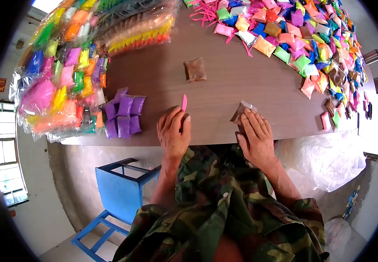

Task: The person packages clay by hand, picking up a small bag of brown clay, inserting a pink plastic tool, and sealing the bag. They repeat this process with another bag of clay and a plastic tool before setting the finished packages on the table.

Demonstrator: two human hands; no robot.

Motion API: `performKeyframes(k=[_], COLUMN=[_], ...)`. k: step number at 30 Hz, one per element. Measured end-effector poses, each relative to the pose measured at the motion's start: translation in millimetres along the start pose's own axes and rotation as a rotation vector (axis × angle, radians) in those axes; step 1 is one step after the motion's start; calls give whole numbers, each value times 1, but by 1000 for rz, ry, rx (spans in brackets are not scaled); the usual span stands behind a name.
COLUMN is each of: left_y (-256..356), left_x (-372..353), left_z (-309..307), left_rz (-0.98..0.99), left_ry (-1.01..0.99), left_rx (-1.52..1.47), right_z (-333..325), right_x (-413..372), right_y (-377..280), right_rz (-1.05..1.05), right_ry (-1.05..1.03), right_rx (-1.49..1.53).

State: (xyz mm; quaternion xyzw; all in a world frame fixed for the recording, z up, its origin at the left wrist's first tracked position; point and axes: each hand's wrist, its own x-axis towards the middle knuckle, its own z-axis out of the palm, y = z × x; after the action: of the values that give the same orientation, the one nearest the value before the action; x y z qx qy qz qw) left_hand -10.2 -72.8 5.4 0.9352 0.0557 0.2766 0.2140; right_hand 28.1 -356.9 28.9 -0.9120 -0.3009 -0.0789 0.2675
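Note:
My left hand (173,131) is closed around a small pink plastic knife (184,102), whose blade points away from me past the fingers. My right hand (258,139) rests at the table's near edge with its fingers stretched over a clear packet of brown material (240,114); the thumb lies apart from them. The fingers cover part of that packet. Farther out, between the two hands, lies another brown packet (196,70), untouched. A small cluster of purple packets (125,111) sits to the left of my left hand.
Large clear bags of colourful packets (62,83) fill the table's left side. A broad heap of loose packets (298,35) covers the right, with pink plastic strips (206,13) beside it. Below are a blue chair (119,192) and a clear plastic bag (333,161).

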Motion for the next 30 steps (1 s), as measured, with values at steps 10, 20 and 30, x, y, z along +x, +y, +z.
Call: performKeyframes(k=[10,20,30], left_y=[-1,0,14], left_x=[2,3,14], left_z=[1,-8,-15], left_rz=[-95,6,20], left_ry=[26,-68,-185], left_rx=[-57,26,31], right_z=[9,-8,-2], right_x=[3,-9,-8], right_y=[12,23,31], right_rz=[-15,-74,-80], right_ry=[150,262,308], right_rx=[72,198,191])
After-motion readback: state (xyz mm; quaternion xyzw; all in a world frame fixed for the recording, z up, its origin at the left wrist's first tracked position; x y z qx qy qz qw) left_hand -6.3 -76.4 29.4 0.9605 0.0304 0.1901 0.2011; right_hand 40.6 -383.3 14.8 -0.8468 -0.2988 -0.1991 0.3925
